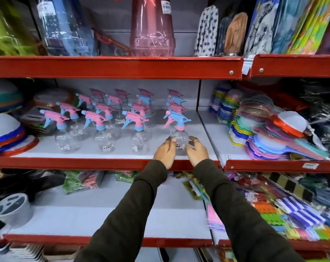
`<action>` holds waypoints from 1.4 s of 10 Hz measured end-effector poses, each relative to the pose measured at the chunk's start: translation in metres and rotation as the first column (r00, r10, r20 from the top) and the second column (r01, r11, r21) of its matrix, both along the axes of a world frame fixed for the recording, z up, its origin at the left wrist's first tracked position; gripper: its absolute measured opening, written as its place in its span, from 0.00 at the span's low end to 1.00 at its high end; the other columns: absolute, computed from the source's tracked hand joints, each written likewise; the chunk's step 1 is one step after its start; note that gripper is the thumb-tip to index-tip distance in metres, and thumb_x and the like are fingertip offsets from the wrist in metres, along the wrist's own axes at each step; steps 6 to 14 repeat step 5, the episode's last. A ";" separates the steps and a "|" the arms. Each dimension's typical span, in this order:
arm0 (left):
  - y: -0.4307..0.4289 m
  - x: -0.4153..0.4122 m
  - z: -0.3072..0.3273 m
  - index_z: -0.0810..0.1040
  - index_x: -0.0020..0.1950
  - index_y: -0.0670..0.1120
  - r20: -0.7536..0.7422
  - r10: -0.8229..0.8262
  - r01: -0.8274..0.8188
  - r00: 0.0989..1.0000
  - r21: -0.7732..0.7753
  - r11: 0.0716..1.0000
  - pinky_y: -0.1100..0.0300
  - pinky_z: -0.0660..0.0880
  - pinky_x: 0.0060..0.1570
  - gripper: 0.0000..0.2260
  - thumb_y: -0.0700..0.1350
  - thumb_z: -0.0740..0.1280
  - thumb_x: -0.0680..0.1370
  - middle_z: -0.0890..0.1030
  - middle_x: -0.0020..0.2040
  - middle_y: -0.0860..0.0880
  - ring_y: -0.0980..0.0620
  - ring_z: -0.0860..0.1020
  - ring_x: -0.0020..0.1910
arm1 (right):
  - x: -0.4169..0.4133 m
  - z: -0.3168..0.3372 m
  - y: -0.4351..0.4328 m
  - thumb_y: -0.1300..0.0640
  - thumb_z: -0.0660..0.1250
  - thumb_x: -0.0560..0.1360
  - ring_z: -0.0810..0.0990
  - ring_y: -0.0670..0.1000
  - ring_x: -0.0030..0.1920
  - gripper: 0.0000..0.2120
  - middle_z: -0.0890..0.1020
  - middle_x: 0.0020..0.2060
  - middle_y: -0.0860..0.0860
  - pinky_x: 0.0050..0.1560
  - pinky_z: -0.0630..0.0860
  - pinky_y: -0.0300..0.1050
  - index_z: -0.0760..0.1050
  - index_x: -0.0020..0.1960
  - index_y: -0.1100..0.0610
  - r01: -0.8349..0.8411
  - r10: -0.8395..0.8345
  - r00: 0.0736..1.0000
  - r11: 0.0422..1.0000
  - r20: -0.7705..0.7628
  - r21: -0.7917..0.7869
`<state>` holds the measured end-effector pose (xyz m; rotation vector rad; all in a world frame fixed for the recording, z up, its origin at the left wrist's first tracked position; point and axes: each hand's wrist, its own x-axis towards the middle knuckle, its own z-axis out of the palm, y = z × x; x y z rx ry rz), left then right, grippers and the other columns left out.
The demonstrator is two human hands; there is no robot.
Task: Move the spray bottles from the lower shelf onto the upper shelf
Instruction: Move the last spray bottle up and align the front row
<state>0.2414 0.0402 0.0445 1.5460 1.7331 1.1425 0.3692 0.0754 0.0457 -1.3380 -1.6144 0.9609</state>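
Note:
Several clear round spray bottles with pink and blue trigger heads stand in rows on the middle shelf, which has a red front lip. The front right spray bottle has a blue head and a pink collar. My left hand and my right hand cup this bottle from both sides, fingers touching its clear body. It stands upright on the shelf. Another front-row spray bottle stands just left of my left hand.
The shelf above carries a tall pink bottle, a clear blue bottle and star-patterned fabric items. Stacked bowls lie to the left, colourful hand mirrors to the right. Packaged goods fill the shelf below.

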 end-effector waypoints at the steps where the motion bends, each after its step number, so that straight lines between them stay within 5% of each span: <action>1: 0.002 -0.001 -0.005 0.70 0.71 0.42 -0.019 0.006 -0.006 1.000 0.004 1.000 0.59 0.63 0.62 0.23 0.55 0.50 0.85 0.73 0.71 0.38 0.41 0.71 0.69 | -0.001 0.000 0.000 0.59 0.59 0.80 0.75 0.56 0.67 0.24 0.76 0.68 0.58 0.60 0.66 0.37 0.64 0.75 0.56 -0.007 0.007 0.999 1.000 0.035 0.003; 3: -0.001 -0.001 -0.003 0.60 0.79 0.43 -0.088 0.004 -0.006 0.996 -0.028 1.000 0.57 0.60 0.72 0.27 0.56 0.50 0.84 0.65 0.78 0.40 0.42 0.65 0.75 | 0.004 0.006 -0.007 0.60 0.59 0.80 0.72 0.58 0.70 0.25 0.71 0.73 0.58 0.69 0.67 0.43 0.61 0.77 0.57 -0.016 0.016 1.000 1.000 0.017 -0.013; 4: -0.012 -0.003 -0.003 0.58 0.80 0.45 -0.153 0.046 -0.037 0.987 0.055 0.998 0.55 0.61 0.72 0.27 0.57 0.51 0.84 0.65 0.78 0.43 0.44 0.65 0.76 | 0.018 0.017 -0.024 0.65 0.59 0.80 0.74 0.56 0.68 0.24 0.73 0.70 0.55 0.64 0.68 0.37 0.65 0.75 0.57 0.009 0.001 0.997 0.992 -0.080 0.124; 5: -0.032 -0.003 0.003 0.66 0.76 0.48 -0.177 0.145 -0.093 0.973 0.276 0.957 0.56 0.65 0.69 0.22 0.55 0.53 0.84 0.72 0.74 0.46 0.47 0.69 0.72 | 0.051 0.052 -0.052 0.65 0.62 0.78 0.77 0.52 0.61 0.20 0.77 0.64 0.50 0.64 0.75 0.48 0.73 0.68 0.53 0.092 -0.017 0.976 0.935 -0.216 0.341; 14: -0.032 -0.003 0.003 0.66 0.76 0.48 -0.177 0.145 -0.093 0.973 0.276 0.957 0.56 0.65 0.69 0.22 0.55 0.53 0.84 0.72 0.74 0.46 0.47 0.69 0.72 | 0.051 0.052 -0.052 0.65 0.62 0.78 0.77 0.52 0.61 0.20 0.77 0.64 0.50 0.64 0.75 0.48 0.73 0.68 0.53 0.092 -0.017 0.976 0.935 -0.216 0.341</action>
